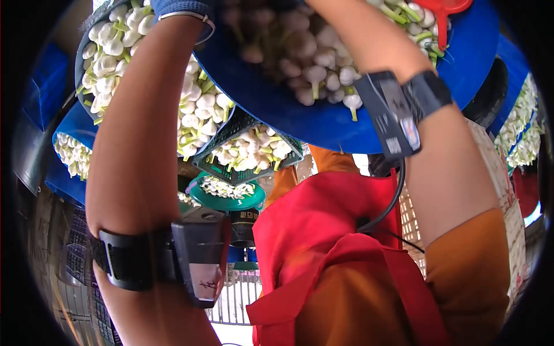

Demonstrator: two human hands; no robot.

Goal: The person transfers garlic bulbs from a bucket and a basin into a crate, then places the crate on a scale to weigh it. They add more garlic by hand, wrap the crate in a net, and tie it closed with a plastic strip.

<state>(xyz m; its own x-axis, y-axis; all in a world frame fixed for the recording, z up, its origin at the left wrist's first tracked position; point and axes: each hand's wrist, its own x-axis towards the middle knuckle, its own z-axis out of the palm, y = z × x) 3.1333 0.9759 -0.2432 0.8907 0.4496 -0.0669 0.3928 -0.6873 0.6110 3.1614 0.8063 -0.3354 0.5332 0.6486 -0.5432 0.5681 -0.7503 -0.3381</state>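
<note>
My left hand, in a blue knitted glove [180,7], shows only its cuff at the top edge, with a pale band round the wrist. Its fingers lie beyond the frame. My right forearm [369,34] reaches up over a big blue round tray [346,130], and its hand is past the top edge. On the tray lie white garlic bulbs [314,74] with short green stems, partly in dark shadow between my forearms. Left of the tray, a heap of garlic [107,63] fills a container beneath my left forearm.
Below the tray stand a dark green crate [216,173] of garlic and a green basin [231,203] with small white pieces. A red plastic object [443,11] rests at the tray's upper right. More garlic [522,124] lies in blue containers at far right.
</note>
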